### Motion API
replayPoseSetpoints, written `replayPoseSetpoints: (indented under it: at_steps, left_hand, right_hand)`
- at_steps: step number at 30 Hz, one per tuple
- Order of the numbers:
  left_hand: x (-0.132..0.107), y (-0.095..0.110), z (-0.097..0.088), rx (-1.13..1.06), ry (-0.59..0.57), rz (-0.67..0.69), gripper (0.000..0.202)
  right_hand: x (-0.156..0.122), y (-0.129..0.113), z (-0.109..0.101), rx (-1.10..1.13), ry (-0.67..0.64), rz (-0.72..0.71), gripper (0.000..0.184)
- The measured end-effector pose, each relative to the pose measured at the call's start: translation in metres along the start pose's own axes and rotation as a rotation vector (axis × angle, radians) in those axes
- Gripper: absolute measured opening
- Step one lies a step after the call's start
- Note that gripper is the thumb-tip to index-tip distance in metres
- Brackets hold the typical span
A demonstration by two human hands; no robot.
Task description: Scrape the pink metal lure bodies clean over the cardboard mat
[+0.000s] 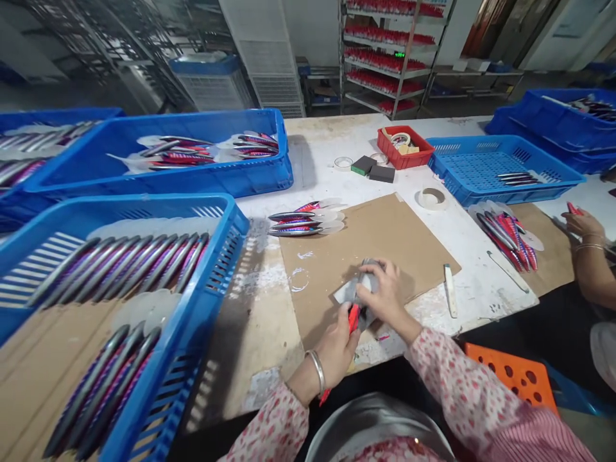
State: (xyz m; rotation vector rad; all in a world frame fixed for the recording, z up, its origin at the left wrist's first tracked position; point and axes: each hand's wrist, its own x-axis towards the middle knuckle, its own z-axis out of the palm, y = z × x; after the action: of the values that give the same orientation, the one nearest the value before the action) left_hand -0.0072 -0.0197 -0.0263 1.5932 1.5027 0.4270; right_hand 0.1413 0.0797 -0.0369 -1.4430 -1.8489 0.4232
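Note:
My left hand (pixel 337 346) is closed around a red-handled tool (pixel 353 317) whose tip meets a silvery lure-shaped piece (pixel 359 289). My right hand (pixel 382 292) presses and grips that piece from above on a brown cardboard sheet (pixel 385 237) lying on the white table. Both hands sit close together at the sheet's near edge. A small row of finished purple-and-red pieces with clear lips (pixel 305 221) lies at the sheet's far left corner.
Blue crates of similar pieces stand at left (pixel 144 269) and behind (pixel 192 154). A red tray (pixel 404 147), tape rolls (pixel 432 199), dark blocks (pixel 373 169) and a blue crate (pixel 500 170) sit farther back. Another person's hand (pixel 582 224) works at right. An orange stool (pixel 510 375) stands below.

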Motion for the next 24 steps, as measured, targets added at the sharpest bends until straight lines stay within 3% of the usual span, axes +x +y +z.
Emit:
replayPoseSetpoints:
  at_steps: [4, 8, 13, 18, 24]
  left_hand:
    - [-0.002, 0.013, -0.004, 0.063, -0.044, -0.072, 0.059]
    - [-0.001, 0.013, -0.005, 0.065, -0.045, -0.033, 0.059]
    - [-0.001, 0.011, -0.005, 0.095, -0.037, -0.027, 0.057]
    - [-0.002, 0.020, -0.006, 0.154, -0.084, -0.078, 0.059]
    - [0.000, 0.016, -0.005, 0.121, -0.065, -0.101, 0.059]
  right_hand:
    - [0.008, 0.005, -0.002, -0.074, 0.035, 0.014, 0.030]
    - [-0.004, 0.003, -0.001, 0.010, -0.074, -0.053, 0.031]
    - [0.006, 0.006, -0.004, -0.100, 0.009, 0.018, 0.030]
    - [0.002, 0.004, -0.005, -0.034, -0.103, -0.080, 0.033]
    - [0.011, 0.003, -0.006, -0.112, 0.014, 0.003, 0.029]
